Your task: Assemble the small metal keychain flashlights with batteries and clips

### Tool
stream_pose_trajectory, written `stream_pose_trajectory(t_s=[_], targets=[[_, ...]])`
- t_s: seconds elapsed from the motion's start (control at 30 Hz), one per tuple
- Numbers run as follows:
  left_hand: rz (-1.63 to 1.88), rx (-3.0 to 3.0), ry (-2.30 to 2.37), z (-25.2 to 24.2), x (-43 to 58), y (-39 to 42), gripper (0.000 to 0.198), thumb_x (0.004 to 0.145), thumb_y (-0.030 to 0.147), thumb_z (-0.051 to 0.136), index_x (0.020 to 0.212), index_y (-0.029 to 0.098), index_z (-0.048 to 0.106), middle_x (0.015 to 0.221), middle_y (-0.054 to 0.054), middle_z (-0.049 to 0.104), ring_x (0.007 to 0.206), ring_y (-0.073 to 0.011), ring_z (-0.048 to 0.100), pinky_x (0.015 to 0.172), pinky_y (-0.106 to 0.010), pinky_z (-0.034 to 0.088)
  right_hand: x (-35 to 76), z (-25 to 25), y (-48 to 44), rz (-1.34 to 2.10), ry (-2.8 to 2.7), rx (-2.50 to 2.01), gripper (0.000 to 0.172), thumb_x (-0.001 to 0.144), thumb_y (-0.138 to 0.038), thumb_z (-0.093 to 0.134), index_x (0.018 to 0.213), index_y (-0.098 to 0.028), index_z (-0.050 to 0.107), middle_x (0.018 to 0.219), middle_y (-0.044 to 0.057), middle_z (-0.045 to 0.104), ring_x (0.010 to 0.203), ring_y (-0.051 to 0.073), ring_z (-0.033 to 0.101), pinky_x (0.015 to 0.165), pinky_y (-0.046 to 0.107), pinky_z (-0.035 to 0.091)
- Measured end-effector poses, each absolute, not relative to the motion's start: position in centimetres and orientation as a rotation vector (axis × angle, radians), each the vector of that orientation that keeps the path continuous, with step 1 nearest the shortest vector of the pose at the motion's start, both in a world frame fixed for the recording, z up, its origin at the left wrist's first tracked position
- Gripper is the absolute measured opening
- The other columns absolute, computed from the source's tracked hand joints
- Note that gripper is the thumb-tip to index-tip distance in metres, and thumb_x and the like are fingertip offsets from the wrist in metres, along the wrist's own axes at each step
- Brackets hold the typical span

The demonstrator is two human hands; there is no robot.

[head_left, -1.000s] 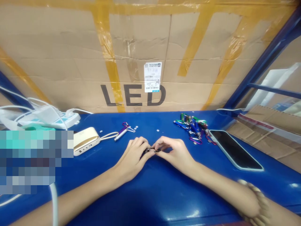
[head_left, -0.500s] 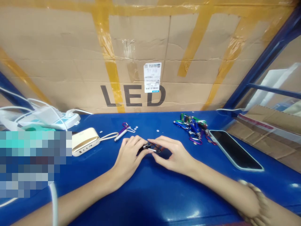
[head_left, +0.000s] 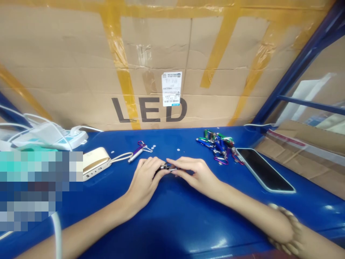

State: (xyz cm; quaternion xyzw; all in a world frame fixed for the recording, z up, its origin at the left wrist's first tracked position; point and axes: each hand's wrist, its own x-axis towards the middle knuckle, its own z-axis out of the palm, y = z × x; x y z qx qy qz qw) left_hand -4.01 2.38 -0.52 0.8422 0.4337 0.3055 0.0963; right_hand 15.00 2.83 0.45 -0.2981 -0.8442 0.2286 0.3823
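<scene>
My left hand (head_left: pixel 145 181) is closed around a small black cylinder with a silver rim (head_left: pixel 164 167), which looks like a keychain flashlight. Most of its body is hidden in the fingers. My right hand (head_left: pixel 201 177) pinches the black carabiner clip (head_left: pixel 172 168) at its end between thumb and fingertips. Both hands meet just above the blue table (head_left: pixel 161 223). Beyond the left hand lie a silver keychain flashlight (head_left: pixel 135 155) and a purple one with a carabiner (head_left: pixel 139 145). A pile of similar blue, green and purple keychain flashlights (head_left: pixel 217 145) lies beyond the right hand.
A phone (head_left: pixel 265 171) lies at the right, beside an opened cardboard piece (head_left: pixel 296 147). To the left are a cream power bank (head_left: pixel 97 163) with a strap and a white power strip (head_left: pixel 77 139) with cables. A big cardboard box (head_left: pixel 81 82) stands behind the table.
The right fingers have closed in on the carabiner, whose loop showed more plainly before. The whole view has shifted slightly; the other things on the table lie as they did.
</scene>
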Motion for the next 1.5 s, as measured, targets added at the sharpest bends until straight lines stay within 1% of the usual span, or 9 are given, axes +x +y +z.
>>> stream_pose_trajectory(t_s=[0.1,0.27,0.47,0.7,0.9,1.03,1.2,1.4,1.5], targets=[[0.897,2.507,1.282,-0.3,-3.9,2.2,0.029,0.096,0.028,0.028,0.078,0.019,0.049,0.076,0.001,0.056,0.071,-0.0148,0.048,0.07,-0.031,0.031,14.9,0.3,2.8,0.585,-2.117,-0.824,0.031,0.087,-0.028,0.054,0.115,-0.02,0.063,0.087,0.005,0.068,0.073,0.014,0.061,0.068,0.025,0.05],[0.902,2.553,1.296,-0.2,-3.9,2.1,0.025,0.095,0.027,0.032,0.081,0.019,0.051,0.079,0.0,0.057,0.074,-0.0153,0.05,0.072,-0.032,0.031,15.1,0.1,2.5,0.418,-2.265,-0.846,0.035,0.089,-0.03,0.05,0.119,-0.014,0.059,0.076,0.004,0.063,0.066,0.013,0.057,0.065,0.024,0.047],[0.972,2.655,1.215,-0.6,-3.9,2.0,0.024,0.095,0.025,0.033,0.084,0.018,0.053,0.078,-0.001,0.058,0.073,-0.0145,0.05,0.072,-0.031,0.033,15.0,0.3,2.1,0.244,-2.38,-0.777,0.029,0.094,-0.029,0.04,0.095,-0.011,0.063,0.066,0.002,0.054,0.056,0.011,0.048,0.055,0.021,0.042],[1.04,2.667,1.167,-0.7,-3.9,2.0,0.022,0.095,0.022,0.034,0.085,0.017,0.053,0.078,-0.001,0.058,0.072,-0.0137,0.051,0.072,-0.03,0.033,14.9,0.0,2.1,-0.029,-2.397,-0.712,0.034,0.096,-0.026,0.033,0.093,-0.005,0.06,0.064,0.003,0.053,0.054,0.012,0.046,0.052,0.022,0.04],[1.038,2.699,1.174,-0.6,-4.0,1.8,0.026,0.095,0.026,0.034,0.082,0.017,0.053,0.075,0.0,0.057,0.069,-0.0134,0.049,0.069,-0.029,0.033,14.5,-0.4,2.2,0.013,-2.355,-0.728,0.03,0.095,-0.023,0.035,0.088,-0.007,0.06,0.063,0.002,0.05,0.055,0.011,0.044,0.054,0.022,0.039],[1.022,2.691,1.192,-0.5,-4.0,1.9,0.031,0.096,0.03,0.031,0.075,0.017,0.051,0.071,0.001,0.055,0.066,-0.0131,0.048,0.067,-0.029,0.032,14.4,-0.3,2.0,0.305,-2.325,-0.733,0.029,0.094,-0.021,0.04,0.073,-0.012,0.059,0.06,-0.002,0.043,0.054,0.009,0.04,0.053,0.02,0.036],[1.027,2.596,1.239,-0.5,-4.0,2.1,0.025,0.096,0.026,0.031,0.086,0.019,0.053,0.077,0.001,0.059,0.071,-0.0133,0.052,0.068,-0.029,0.034,14.6,0.7,2.0,0.516,-2.245,-0.825,0.019,0.092,-0.024,0.045,0.097,-0.014,0.061,0.072,0.0,0.051,0.065,0.009,0.049,0.063,0.018,0.041],[0.996,2.626,1.267,-0.7,-3.9,2.1,0.023,0.095,0.025,0.033,0.087,0.019,0.054,0.077,0.001,0.06,0.069,-0.0138,0.052,0.068,-0.03,0.034,14.7,0.5,2.3,0.378,-2.288,-0.794,0.017,0.089,-0.023,0.049,0.083,-0.014,0.061,0.069,0.001,0.053,0.063,0.01,0.048,0.06,0.02,0.041],[1.021,2.657,1.256,-0.7,-3.9,2.0,0.023,0.095,0.025,0.034,0.087,0.018,0.054,0.076,0.0,0.059,0.069,-0.0139,0.051,0.067,-0.03,0.035,14.7,0.3,2.2,0.344,-2.31,-0.787,0.019,0.091,-0.024,0.046,0.083,-0.014,0.06,0.069,0.001,0.052,0.061,0.01,0.047,0.059,0.02,0.041]])
